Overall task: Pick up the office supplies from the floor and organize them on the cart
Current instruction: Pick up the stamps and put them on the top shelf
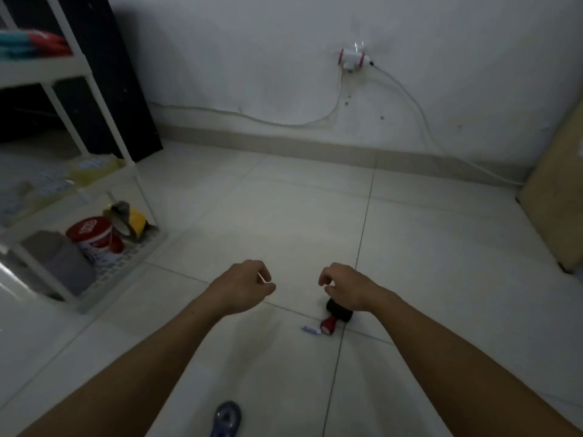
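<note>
On the pale tiled floor lie a black roll (340, 311), a small red cylinder (328, 326) touching it and a tiny white piece (310, 329) just left of that. A blue, see-through tape-dispenser-like item (226, 417) lies at the bottom edge. My right hand (345, 287) hovers directly above the black roll, fingers curled down and apart, holding nothing. My left hand (244, 283) floats over bare tile to the left, loosely curled and empty. The white cart (80, 69) stands at the left with stacked shelves.
The cart's bottom shelf (148, 244) holds a red-lidded tub (91, 233), a grey container (64, 263) and a yellow-and-grey item (129, 220). White cables (419, 121) hang from a wall socket (353, 59). A tan board (558, 197) leans at the right.
</note>
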Available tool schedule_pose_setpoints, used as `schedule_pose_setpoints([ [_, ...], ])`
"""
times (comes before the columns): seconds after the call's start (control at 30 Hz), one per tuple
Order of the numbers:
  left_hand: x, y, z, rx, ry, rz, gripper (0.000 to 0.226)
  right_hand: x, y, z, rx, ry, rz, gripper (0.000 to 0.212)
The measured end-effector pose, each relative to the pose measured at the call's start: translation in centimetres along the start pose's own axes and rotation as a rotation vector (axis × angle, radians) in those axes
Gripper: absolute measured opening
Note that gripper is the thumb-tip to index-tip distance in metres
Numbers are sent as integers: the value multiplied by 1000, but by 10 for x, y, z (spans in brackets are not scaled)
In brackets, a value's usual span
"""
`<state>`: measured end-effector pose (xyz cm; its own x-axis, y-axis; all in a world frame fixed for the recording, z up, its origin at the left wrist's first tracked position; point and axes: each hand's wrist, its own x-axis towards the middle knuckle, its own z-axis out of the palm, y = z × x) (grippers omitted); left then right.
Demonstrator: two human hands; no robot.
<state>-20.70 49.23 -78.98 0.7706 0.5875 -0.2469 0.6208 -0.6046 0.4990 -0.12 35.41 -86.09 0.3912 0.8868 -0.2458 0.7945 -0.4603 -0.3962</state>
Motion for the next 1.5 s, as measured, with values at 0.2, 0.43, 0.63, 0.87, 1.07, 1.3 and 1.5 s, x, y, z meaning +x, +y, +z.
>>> schedule_pose_setpoints([
  [0.2,-14,-35,75,127,-181,-58,25,-6,25,57,-179,-217,-112,46],
  [0.43,-16,-67,111,217,-338,-64,33,-14,44,99,-243,-67,-113,20],
  [0.63,-13,-16,153,428,-473,233,30,-28,55,90,-88,-13,-33,17],
  [0.87,-44,64,247,453,-441,914,56,-79,111,60,22,170,161,32],
  [1.07,-78,96,305,770,-295,1144,71,-127,138,45,227,280,351,45],
  [1.3,-91,103,320,793,-211,1113,64,-152,146,46,362,309,360,48],
  [1.5,-71,86,305,292,-23,899,41,-137,137,46,472,417,319,36],
])
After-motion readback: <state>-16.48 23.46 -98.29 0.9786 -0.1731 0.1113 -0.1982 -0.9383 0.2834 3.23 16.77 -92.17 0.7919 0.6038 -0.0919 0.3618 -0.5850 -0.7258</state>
